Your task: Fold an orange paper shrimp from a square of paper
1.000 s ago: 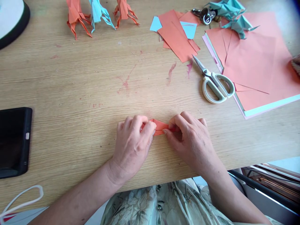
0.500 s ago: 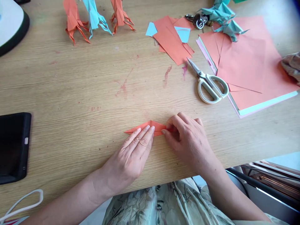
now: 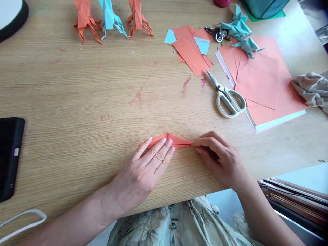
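A narrow folded piece of orange paper [image 3: 179,140] lies flat near the front edge of the wooden table, pointed at its right end. Across its left half my left hand [image 3: 151,164] rests with fingers stretched out, pressing it to the table and hiding part of it. My right hand [image 3: 222,157] pinches at the paper's right tip, thumb and forefinger closed there. White-handled scissors [image 3: 230,100] lie beyond my right hand, blades pointing up and left.
Orange sheets [image 3: 258,75] lie stacked on a pad at the right, with teal folded figures [image 3: 238,25] and keys [image 3: 217,34] beside them. Paper scraps [image 3: 192,49] lie near the scissors. Orange and blue folded figures [image 3: 109,17] stand at the back. A phone [image 3: 10,157] lies left.
My right hand has slid to the right along the paper to its tip, uncovering the right end. My left fingers have spread a little, still on the paper. The view has shifted slightly.
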### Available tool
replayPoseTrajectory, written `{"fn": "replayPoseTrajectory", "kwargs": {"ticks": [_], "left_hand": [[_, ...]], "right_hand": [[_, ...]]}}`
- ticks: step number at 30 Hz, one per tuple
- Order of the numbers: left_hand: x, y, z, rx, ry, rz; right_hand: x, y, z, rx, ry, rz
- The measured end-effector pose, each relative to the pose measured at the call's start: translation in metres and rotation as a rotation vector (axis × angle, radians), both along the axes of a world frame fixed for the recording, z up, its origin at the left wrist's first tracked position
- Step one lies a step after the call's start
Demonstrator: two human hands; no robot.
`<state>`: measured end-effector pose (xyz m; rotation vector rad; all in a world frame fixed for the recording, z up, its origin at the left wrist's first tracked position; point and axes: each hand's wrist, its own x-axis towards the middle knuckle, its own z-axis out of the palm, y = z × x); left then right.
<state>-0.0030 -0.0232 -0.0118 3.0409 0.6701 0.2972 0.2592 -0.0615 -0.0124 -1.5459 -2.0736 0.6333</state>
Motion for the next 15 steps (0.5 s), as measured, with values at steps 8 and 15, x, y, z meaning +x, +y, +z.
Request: {"fn": "replayPoseTrajectory", "kwargs": {"ticks": [8,15], "left_hand": [[-0.009,0.009,-0.007,-0.069,-0.037,-0.026],[-0.011,0.013,-0.006,-0.099,-0.056,-0.026]], "right_hand": [[0.013,-0.013,0.0,0.193,-0.236,0.272],[0.009,-0.01,0.004,0.209,-0.384,0.364]]}}
